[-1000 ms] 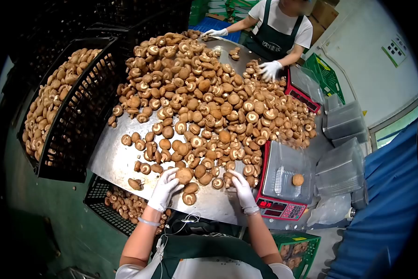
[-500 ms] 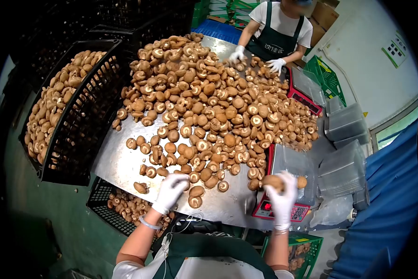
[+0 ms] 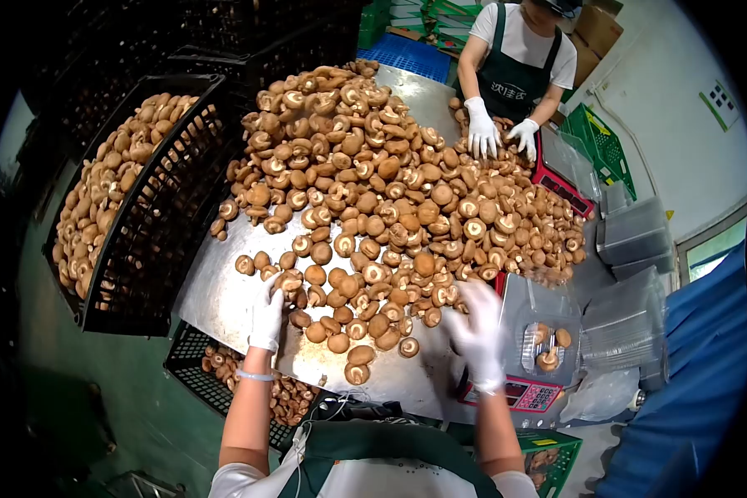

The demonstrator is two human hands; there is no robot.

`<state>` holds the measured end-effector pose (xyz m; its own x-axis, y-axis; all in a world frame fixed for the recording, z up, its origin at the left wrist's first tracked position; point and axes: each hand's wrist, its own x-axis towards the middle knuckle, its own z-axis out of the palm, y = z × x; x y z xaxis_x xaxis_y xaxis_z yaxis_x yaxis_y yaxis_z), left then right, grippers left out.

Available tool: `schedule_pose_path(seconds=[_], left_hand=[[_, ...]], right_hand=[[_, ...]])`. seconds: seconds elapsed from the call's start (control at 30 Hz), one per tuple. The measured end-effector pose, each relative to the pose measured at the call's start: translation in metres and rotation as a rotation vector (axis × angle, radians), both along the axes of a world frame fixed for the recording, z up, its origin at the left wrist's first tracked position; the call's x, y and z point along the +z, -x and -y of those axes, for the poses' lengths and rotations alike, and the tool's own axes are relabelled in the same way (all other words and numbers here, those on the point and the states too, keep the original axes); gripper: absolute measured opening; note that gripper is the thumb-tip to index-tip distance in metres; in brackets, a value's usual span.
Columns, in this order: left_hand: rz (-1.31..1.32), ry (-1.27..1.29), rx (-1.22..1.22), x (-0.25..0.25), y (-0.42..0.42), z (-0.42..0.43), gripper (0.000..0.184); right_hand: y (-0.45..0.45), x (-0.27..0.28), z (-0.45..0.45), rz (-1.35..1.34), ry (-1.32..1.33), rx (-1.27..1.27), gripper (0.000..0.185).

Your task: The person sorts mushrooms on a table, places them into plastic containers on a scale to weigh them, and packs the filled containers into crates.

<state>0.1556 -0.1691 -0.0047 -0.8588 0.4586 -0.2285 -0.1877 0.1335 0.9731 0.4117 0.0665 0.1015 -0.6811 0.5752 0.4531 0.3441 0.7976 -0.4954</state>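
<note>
Brown, round-capped mushrooms (image 3: 394, 199) heaped across a silvery metal table (image 3: 224, 282). White-gloved left hand (image 3: 268, 314) extended forward, fingers at the heap's near-left edge; grip unclear. White-gloved right hand (image 3: 477, 330) (motion-blurred) beside the red-and-grey scale (image 3: 548, 299), fingers parted, nothing visibly held.

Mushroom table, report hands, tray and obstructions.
Left hand at mushrooms, grip unclear. Right hand blurred, by scale. Tray on scale holds mushrooms. Co-worker's hands far side of pile, clear.
</note>
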Motion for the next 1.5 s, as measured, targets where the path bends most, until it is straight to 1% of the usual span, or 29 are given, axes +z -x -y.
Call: schedule_pose_path(seconds=[0.03,0.07,0.1,0.13,0.17,0.2,0.27,0.3,0.33,0.4,0.53,0.6,0.7,0.73,0.77,0.83,0.9,0.97,1.0,1.03,1.1,1.13,1.17,1.23,1.3,1.37,1.4,1.43,1.5], left_hand=[[0.179,-0.157,0.053,0.004,-0.003,-0.001,0.033],[0.258,-0.212,0.051,-0.001,-0.001,0.001,0.033],[0.338,-0.265,0.05,-0.007,0.0,0.005,0.033],[0.342,-0.258,0.047,-0.007,0.0,0.007,0.033],[0.438,-0.334,0.022,-0.006,0.0,0.01,0.034],[0.536,-0.41,0.0,-0.005,-0.001,0.014,0.034],[0.566,-0.439,0.003,0.004,-0.01,0.023,0.035],[0.591,-0.473,0.001,0.011,-0.014,0.029,0.035],[0.614,-0.478,0.009,0.019,-0.018,0.037,0.035],[0.6,-0.446,0.032,0.011,-0.024,0.059,0.036],[0.605,-0.365,0.026,-0.003,-0.04,0.09,0.036],[0.609,-0.341,0.041,-0.001,-0.05,0.09,0.037],[0.567,-0.372,-0.008,0.005,-0.059,0.081,0.038],[0.586,-0.384,-0.029,0.006,-0.059,0.077,0.04],[0.586,-0.386,-0.039,0.008,-0.062,0.073,0.04],[0.614,-0.417,-0.076,0.016,-0.068,0.061,0.042],[0.632,-0.376,-0.162,0.029,-0.075,0.048,0.041],[0.651,-0.276,-0.25,0.035,-0.084,0.039,0.038],[0.635,-0.269,-0.203,0.037,-0.091,0.036,0.036],[0.637,-0.267,-0.214,0.039,-0.094,0.037,0.036],[0.569,-0.228,-0.227,0.041,-0.097,0.04,0.035],[0.606,-0.279,-0.202,0.039,-0.094,0.045,0.035],[0.559,-0.335,-0.171,0.039,-0.09,0.05,0.037],[0.524,-0.385,-0.035,0.034,-0.078,0.065,0.034],[0.584,-0.497,0.04,0.019,-0.065,0.084,0.032],[0.615,-0.549,0.08,0.018,-0.06,0.093,0.032],[0.592,-0.535,0.062,0.016,-0.06,0.093,0.033],[0.591,-0.534,0.06,0.015,-0.061,0.09,0.033],[0.625,-0.482,0.015,0.012,-0.064,0.079,0.034]], right_hand=[[0.027,-0.001,0.011,0.084,0.083,0.116,0.045],[0.054,-0.019,0.015,0.165,0.076,0.234,0.051],[0.077,-0.041,0.017,0.167,0.051,0.329,0.059],[0.097,-0.056,0.025,0.257,0.065,0.348,0.065],[0.113,-0.067,0.032,0.363,-0.022,0.345,0.067],[0.119,-0.078,0.036,0.403,-0.073,0.367,0.066],[0.121,-0.102,0.037,0.429,-0.157,0.398,0.061],[0.116,-0.108,0.034,0.369,-0.167,0.398,0.056],[0.107,-0.107,0.03,0.373,-0.1,0.395,0.053],[0.085,-0.089,0.025,0.373,-0.039,0.381,0.049],[0.044,-0.103,0.011,0.406,-0.053,0.285,0.051],[0.038,-0.087,0.019,0.391,-0.17,0.217,0.053],[0.044,-0.052,0.043,0.301,-0.065,0.161,0.056],[0.048,-0.045,0.052,0.252,-0.047,0.178,0.058],[0.048,-0.053,0.056,0.148,0.058,0.297,0.056],[0.055,-0.052,0.081,0.122,0.286,0.388,0.05],[0.069,-0.033,0.11,0.056,0.441,0.431,0.038],[0.069,-0.058,0.127,0.22,0.322,0.443,0.029],[0.067,-0.065,0.129,0.267,0.202,0.439,0.025],[0.06,-0.07,0.129,0.267,0.201,0.428,0.025],[0.047,-0.075,0.129,0.255,0.438,0.512,0.024],[0.038,-0.065,0.128,0.222,0.551,0.558,0.023],[0.027,-0.064,0.12,0.223,0.551,0.555,0.023],[0.003,-0.062,0.1,0.319,0.406,0.781,0.018],[-0.017,-0.066,0.078,0.369,0.242,0.53,0.014],[-0.017,-0.058,0.053,0.279,0.186,0.223,0.013],[-0.011,-0.055,0.044,0.209,0.198,0.179,0.013],[-0.002,-0.052,0.037,0.226,0.297,0.13,0.011],[0.027,-0.059,0.036,0.12,0.287,0.14,0.009]])
